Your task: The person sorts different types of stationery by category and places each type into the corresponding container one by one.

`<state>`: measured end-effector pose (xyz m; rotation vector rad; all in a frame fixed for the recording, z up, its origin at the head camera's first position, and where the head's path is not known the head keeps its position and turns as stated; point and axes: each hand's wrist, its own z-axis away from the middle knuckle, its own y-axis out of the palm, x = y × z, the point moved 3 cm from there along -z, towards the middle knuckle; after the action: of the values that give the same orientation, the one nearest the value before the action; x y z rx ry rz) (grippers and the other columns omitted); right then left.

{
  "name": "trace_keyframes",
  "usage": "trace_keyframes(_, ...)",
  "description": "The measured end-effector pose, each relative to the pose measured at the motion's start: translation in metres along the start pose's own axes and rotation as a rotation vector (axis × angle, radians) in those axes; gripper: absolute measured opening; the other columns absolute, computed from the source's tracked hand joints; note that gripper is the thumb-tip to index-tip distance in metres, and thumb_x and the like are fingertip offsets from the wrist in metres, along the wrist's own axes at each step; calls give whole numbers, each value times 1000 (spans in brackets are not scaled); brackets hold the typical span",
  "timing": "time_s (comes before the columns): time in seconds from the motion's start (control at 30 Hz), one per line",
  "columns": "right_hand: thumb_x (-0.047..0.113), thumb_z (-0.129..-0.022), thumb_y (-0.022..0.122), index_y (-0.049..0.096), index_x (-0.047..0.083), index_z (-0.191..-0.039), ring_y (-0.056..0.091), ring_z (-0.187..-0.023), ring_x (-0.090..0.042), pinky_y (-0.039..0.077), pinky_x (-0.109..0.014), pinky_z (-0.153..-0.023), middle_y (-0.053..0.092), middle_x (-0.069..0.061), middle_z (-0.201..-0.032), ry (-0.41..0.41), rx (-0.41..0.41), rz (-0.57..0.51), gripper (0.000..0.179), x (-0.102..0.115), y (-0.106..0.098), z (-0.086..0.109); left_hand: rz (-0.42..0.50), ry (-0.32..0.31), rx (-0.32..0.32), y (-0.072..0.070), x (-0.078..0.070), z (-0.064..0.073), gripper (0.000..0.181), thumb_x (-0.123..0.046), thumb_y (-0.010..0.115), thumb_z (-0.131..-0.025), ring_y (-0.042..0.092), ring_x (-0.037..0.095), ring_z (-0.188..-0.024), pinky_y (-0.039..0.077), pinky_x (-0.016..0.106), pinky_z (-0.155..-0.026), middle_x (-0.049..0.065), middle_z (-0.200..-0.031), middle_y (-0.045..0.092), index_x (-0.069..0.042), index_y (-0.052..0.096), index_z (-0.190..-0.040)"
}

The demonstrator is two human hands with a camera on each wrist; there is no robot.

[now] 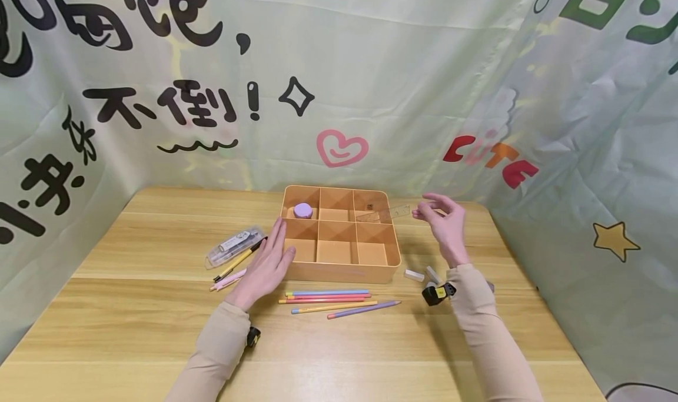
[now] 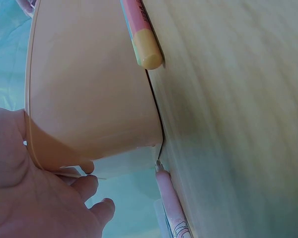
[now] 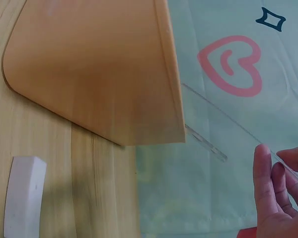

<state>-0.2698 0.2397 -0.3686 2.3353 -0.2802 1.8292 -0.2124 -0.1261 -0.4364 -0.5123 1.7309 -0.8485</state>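
An orange six-compartment organizer box (image 1: pixel 339 272) stands on the table. At its left side my left hand (image 1: pixel 266 266) touches the wall and rim with extended fingers; the left wrist view shows this hand (image 2: pixel 44 198) around the box's corner. To the right of the box, my right hand (image 1: pixel 445 222) is raised. In the right wrist view this hand (image 3: pixel 283 193) pinches the end of a thin clear strip, apparently a ruler (image 3: pixel 228 118). Another clear piece (image 3: pixel 208 144) juts past the box edge. A clear ruler (image 1: pixel 399 211) extends over the back-right compartment. A purple round object (image 1: pixel 303 211) sits in the back-left compartment.
Several colored pencils (image 1: pixel 331 300) lie before the box. Left of it are a clear case (image 1: pixel 235 246), a yellow-and-black pen (image 1: pixel 238 262) and a pink pen (image 1: pixel 231 278). White blocks (image 1: pixel 414 275) lie near my right wrist. Printed cloth (image 1: pixel 402 84) hangs behind the table.
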Motion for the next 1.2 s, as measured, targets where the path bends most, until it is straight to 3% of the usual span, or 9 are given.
trace_keyframes(0.17, -3, -92, 67, 66, 5, -107, 74, -65, -7, 63, -23, -74, 63, 2, -74, 27, 6, 7, 17, -2, 8, -3, -2, 3, -7, 0, 0, 0, 64, -25, 34, -111, 13, 41, -156, 13, 64, -125, 24, -169, -1, 9, 6, -157)
trace_keyframes(0.47, -3, -92, 66, 62, -12, -117, 73, -63, -6, 62, -21, -72, 64, 4, -69, 41, 26, 43, 27, -6, 21, -7, 1, 2, -3, 1, 0, 0, 64, -25, 34, -111, 13, 41, -156, 12, 64, -125, 23, -169, -2, 9, 6, -157)
trace_keyframes(0.93, -2, -92, 68, 60, -13, -123, 74, -66, -7, 63, -22, -72, 62, 5, -71, 59, 51, 49, 34, -13, 28, -9, 0, -1, 6, 0, 0, 1, 64, -27, 32, -111, 12, 42, -156, 12, 64, -125, 22, -170, -4, 8, 5, -158)
trace_keyframes(1.2, 0, -94, 67, 58, -13, -124, 74, -66, -8, 63, -26, -76, 72, 7, -71, 78, 64, 51, 34, -11, 29, -7, 7, -8, 7, -1, 0, 0, 64, -25, 34, -111, 12, 41, -156, 12, 64, -125, 21, -170, -5, 8, 5, -158)
